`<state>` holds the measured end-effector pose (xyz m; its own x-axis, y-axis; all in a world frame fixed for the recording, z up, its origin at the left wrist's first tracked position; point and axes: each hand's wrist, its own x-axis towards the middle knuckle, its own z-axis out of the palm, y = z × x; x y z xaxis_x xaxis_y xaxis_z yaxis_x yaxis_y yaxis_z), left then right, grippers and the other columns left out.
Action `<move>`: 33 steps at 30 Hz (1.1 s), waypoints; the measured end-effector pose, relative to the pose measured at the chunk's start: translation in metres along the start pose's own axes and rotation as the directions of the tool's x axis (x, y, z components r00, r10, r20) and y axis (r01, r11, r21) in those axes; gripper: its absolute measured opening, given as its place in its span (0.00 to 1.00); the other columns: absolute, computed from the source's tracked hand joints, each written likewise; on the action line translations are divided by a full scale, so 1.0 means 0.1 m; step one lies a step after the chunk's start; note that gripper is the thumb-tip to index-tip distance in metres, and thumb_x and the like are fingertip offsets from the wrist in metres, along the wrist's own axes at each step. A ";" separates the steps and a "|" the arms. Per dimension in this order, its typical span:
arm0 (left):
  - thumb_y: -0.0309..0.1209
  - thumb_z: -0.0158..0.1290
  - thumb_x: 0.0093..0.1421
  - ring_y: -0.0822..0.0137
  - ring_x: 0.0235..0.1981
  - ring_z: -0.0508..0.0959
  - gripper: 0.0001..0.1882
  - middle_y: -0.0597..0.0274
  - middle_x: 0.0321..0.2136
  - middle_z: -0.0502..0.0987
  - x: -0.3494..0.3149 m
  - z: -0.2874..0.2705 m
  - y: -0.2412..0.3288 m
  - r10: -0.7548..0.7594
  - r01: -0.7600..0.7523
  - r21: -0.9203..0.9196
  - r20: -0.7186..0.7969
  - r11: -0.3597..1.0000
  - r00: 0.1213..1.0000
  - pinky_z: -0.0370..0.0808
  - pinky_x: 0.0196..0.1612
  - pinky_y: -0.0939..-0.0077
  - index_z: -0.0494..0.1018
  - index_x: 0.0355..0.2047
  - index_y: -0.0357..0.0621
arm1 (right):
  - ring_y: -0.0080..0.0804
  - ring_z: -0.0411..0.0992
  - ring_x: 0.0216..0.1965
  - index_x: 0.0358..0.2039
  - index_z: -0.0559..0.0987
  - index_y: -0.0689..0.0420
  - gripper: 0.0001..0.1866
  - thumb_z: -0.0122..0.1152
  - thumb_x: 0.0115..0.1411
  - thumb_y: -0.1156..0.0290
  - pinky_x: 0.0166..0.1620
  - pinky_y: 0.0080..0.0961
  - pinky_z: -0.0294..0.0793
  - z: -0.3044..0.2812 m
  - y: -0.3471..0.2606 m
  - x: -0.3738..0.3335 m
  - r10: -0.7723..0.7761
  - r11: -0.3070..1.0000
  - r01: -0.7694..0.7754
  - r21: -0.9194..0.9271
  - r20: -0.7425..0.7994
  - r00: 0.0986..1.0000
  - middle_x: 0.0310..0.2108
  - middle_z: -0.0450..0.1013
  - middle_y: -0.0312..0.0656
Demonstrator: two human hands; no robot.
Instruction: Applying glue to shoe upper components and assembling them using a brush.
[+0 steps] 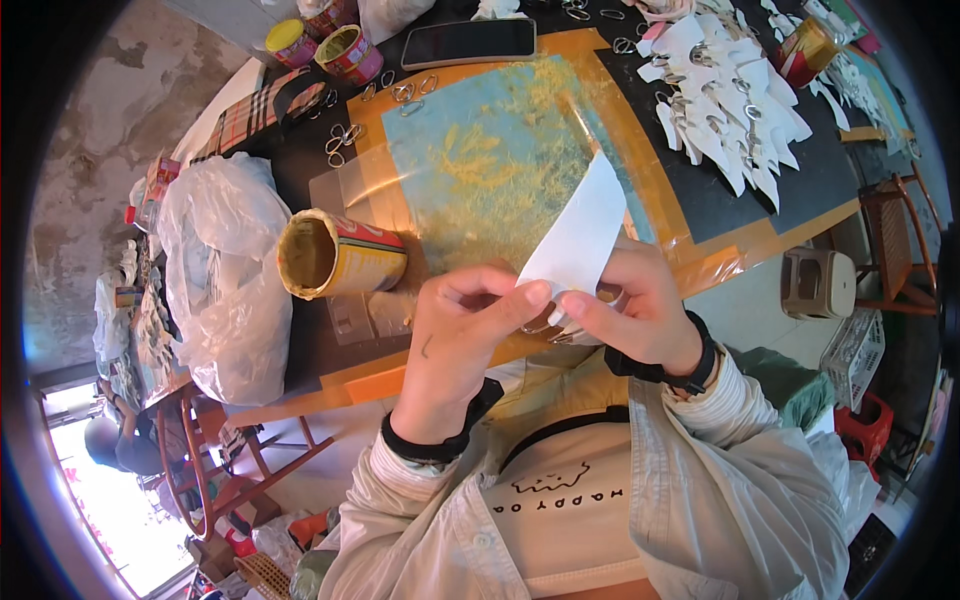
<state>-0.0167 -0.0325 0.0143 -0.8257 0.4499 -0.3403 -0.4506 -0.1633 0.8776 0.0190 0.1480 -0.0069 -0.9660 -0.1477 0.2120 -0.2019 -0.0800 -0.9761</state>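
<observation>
Between my two hands, over the near edge of the work mat, is a pointed white piece of thin, leather-like sheet [582,222], its tip aimed away from me. My left hand [462,325] pinches its lower left corner between thumb and fingers. From the other side my right hand [640,305] grips the lower end, thumb pressed close to the left thumb. Metal rings [572,332] show beneath the thumbs, partly hidden by the fingers. Left of my hands an open tin can [370,262] smeared with yellowish paste stands on the table.
A paste-stained blue mat [450,160] covers the table's middle, with a thin stick [582,122] on it. White pieces with metal rings [725,95] are heaped at the far right. A phone [468,44], loose rings [342,140] and a plastic bag [225,270] lie around.
</observation>
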 end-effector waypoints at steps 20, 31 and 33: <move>0.24 0.59 0.52 0.79 0.27 0.70 0.05 0.66 0.24 0.74 0.05 -0.01 0.35 0.171 -0.162 0.240 -0.015 0.957 0.985 0.65 0.32 0.85 0.76 0.26 0.34 | 0.19 0.68 0.35 0.41 0.76 0.61 0.15 0.62 0.55 0.66 0.35 0.17 0.69 -0.07 -0.24 0.11 0.151 0.984 -0.146 -0.100 0.048 0.987 0.36 0.71 0.37; 0.28 0.57 0.53 0.83 0.22 0.63 0.06 0.73 0.24 0.71 0.30 0.22 0.67 0.308 -0.308 -0.022 0.160 0.951 0.938 0.57 0.24 0.86 0.71 0.22 0.44 | 0.13 0.68 0.24 0.33 0.79 0.61 0.08 0.62 0.54 0.71 0.27 0.13 0.66 -0.24 -0.81 0.41 0.189 0.982 -0.187 -0.035 0.059 0.980 0.24 0.75 0.33; 0.28 0.57 0.53 0.83 0.22 0.63 0.07 0.73 0.24 0.71 0.37 0.23 0.67 0.324 -0.320 -0.051 0.176 0.946 0.929 0.57 0.24 0.86 0.71 0.22 0.44 | 0.12 0.67 0.24 0.32 0.80 0.61 0.08 0.62 0.54 0.70 0.26 0.13 0.65 -0.30 -0.87 0.44 0.169 0.982 -0.163 -0.100 0.058 0.984 0.24 0.75 0.33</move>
<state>-0.0697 -0.0064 0.0683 -0.8537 0.5200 0.0276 -0.1795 -0.3436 0.9218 -0.0109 0.1780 0.0858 -0.9753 -0.2163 0.0459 -0.0567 0.0438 -0.9974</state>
